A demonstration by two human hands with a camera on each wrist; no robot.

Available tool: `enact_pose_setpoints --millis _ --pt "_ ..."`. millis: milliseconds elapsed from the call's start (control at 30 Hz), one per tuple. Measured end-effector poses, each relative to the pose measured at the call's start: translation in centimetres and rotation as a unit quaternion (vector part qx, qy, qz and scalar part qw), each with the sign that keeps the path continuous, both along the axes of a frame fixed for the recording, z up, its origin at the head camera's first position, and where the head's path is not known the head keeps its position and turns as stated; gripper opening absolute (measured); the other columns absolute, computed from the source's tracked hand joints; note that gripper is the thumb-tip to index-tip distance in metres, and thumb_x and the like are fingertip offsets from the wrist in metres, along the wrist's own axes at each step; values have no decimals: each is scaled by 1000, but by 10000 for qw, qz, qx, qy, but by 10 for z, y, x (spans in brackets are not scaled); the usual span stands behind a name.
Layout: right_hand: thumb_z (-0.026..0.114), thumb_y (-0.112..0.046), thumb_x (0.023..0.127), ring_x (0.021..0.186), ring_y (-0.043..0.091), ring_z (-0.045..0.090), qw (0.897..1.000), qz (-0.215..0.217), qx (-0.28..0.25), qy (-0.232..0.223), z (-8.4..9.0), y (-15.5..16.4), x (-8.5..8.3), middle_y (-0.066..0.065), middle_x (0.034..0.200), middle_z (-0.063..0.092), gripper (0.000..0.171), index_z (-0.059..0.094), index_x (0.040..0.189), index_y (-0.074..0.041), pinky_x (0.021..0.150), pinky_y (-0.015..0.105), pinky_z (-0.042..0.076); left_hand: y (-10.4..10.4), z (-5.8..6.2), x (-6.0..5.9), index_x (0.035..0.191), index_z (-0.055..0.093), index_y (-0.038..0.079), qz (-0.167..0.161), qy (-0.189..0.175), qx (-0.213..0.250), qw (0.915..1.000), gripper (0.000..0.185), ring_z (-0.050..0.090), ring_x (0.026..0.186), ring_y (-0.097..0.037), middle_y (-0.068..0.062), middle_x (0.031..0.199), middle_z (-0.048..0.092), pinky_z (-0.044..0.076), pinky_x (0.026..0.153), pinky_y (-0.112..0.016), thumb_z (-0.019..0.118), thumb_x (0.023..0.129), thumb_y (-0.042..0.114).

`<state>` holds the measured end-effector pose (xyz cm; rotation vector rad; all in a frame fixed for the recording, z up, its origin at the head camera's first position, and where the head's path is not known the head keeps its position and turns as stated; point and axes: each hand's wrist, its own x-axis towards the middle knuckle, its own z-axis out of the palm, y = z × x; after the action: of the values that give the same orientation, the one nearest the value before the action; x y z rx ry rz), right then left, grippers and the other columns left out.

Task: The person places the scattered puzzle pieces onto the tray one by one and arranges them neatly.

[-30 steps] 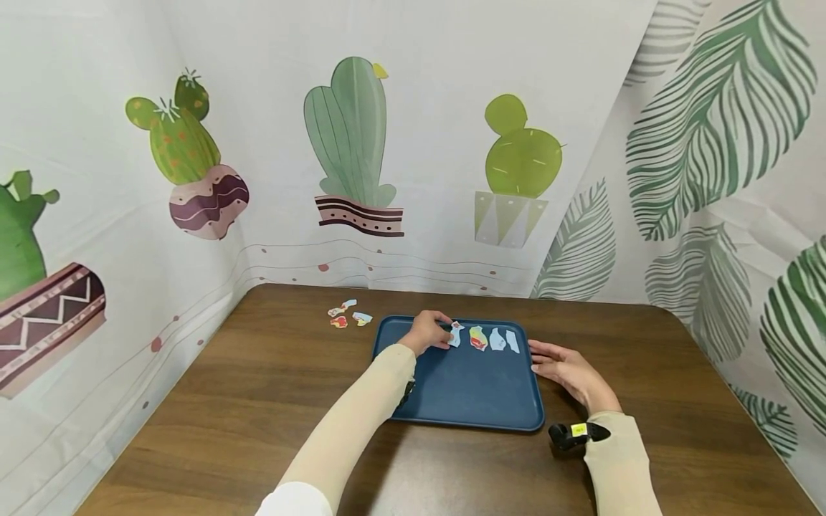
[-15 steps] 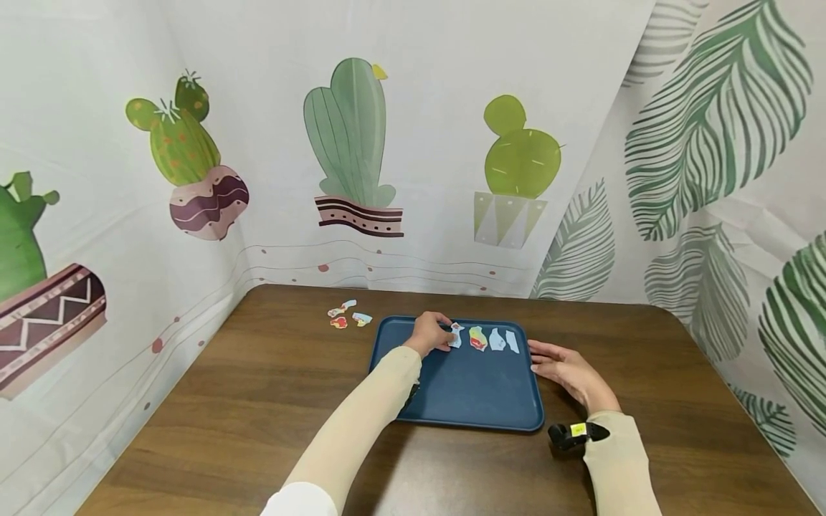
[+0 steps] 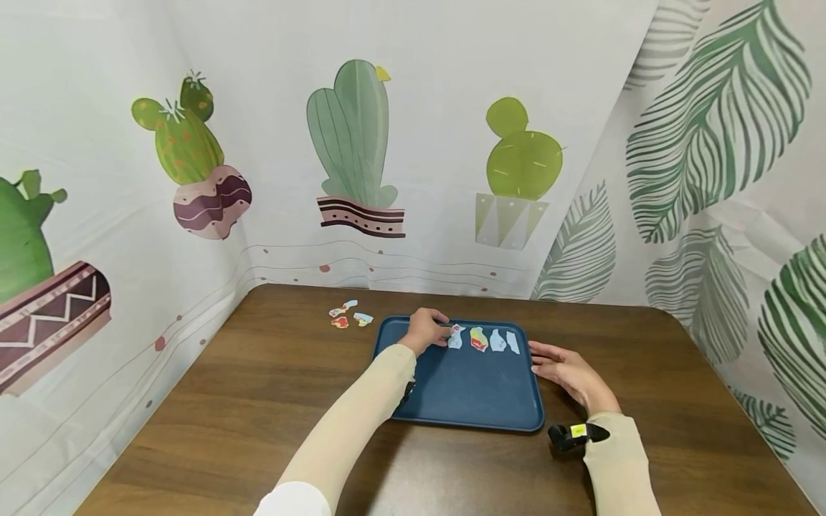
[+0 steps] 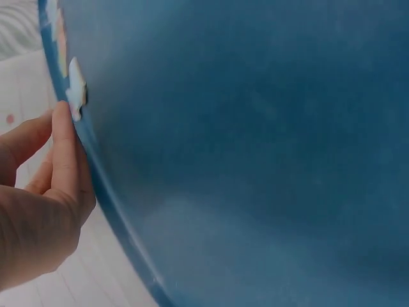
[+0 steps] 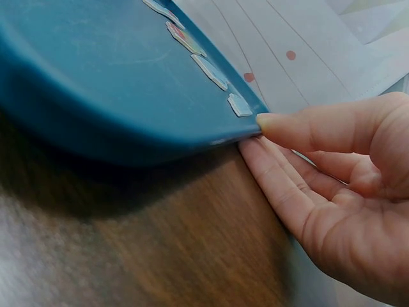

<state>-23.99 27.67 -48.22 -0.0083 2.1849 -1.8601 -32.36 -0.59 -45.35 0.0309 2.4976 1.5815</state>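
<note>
Item: blue tray on a brown counter, holding four paper cutouts in a row along its far edge; three more cutouts lie loose on the counter just beyond the tray's far-left corner. Left hand, fingers curled, pinches the leftmost cutout of the row, which is low over the tray or touching it. Right hand lies with fingers relaxed on the counter, thumb tip touching the tray's right rim, holding nothing. Step judged in hand: setting a cutout into the row. The next move likely calls for letting go with the left hand and reaching for the loose cutouts while the right steadies the tray.
</note>
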Motion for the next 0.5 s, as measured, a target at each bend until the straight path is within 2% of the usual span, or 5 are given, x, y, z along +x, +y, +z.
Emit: enact_pose_setpoints --millis 267,500 --pt "58 1 93 126 30 49 10000 -22 44 -59 -1 -1 -1 28 148 33 61 31 147 4 96 29 50 -34 16 -7 116 62 -9 -255 19 654 9975 30 65 96 -42 -23 104 65 58 79 -42 67 88 -1" --pt "58 2 92 127 31 49 10000 -48 47 -44 -1 -1 -1 29 147 33 61 32 147 4 95 29 51 -77 30 -20 116 62 -7 111 -22 1076 9941 27 60 105 -44 -23 111 63 54 90 -46 65 90 0"
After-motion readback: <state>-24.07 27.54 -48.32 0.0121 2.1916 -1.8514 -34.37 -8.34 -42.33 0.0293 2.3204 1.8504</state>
